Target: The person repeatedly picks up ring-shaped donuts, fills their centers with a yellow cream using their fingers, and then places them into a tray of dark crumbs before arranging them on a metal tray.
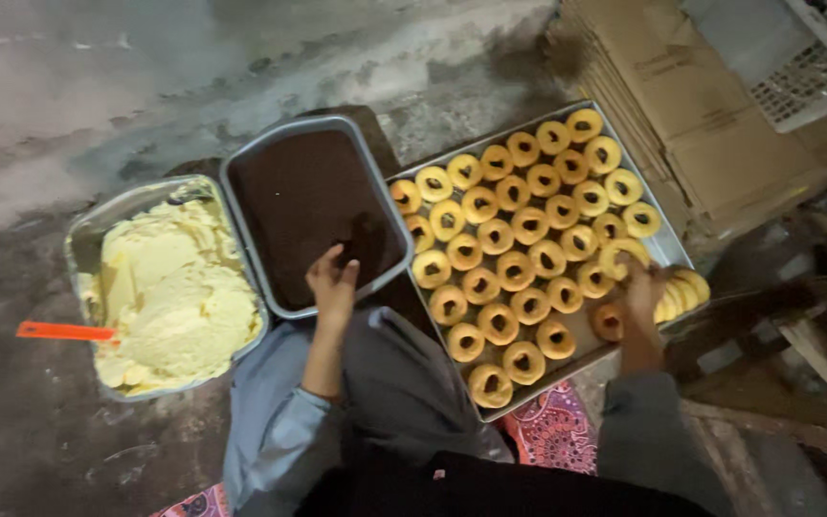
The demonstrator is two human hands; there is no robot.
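Seen from above, a seated person works over three metal pans set side by side on the concrete floor [98, 115], all within arm's reach of the lap. The left hand [332, 282] rests at the near rim of the middle pan of dark brown filling [308, 191]; its fingers [345, 270] are bunched together with the tips dipped toward a hollow in the filling just ahead of them, though whether they pinch a portion cannot be told. The right hand [638, 302] lies over the near right corner of the large baking tray [667, 251], its fingers curled around a ring-shaped pastry [621, 255] that sits against the fingertips; motion blur hides the exact grip. Ahead and to the left of those fingers, the filled ring pastries [519, 230] stand in close diagonal rows, each with a dark centre, packed edge to edge so the tray holds as many as possible. Just right of the fingers, a short stack of plain rings [683, 290] leans on edge at the tray's corner, close enough to be taken one at a time. Well left of the left fingers, a pan of pale yellow dough [169, 297] holds an orange-handled scraper [64, 331] laid over its rim. Flattened cardboard boxes [710, 105] lie beyond the tray, and a patterned mat [552, 431] shows beneath the person's knees.
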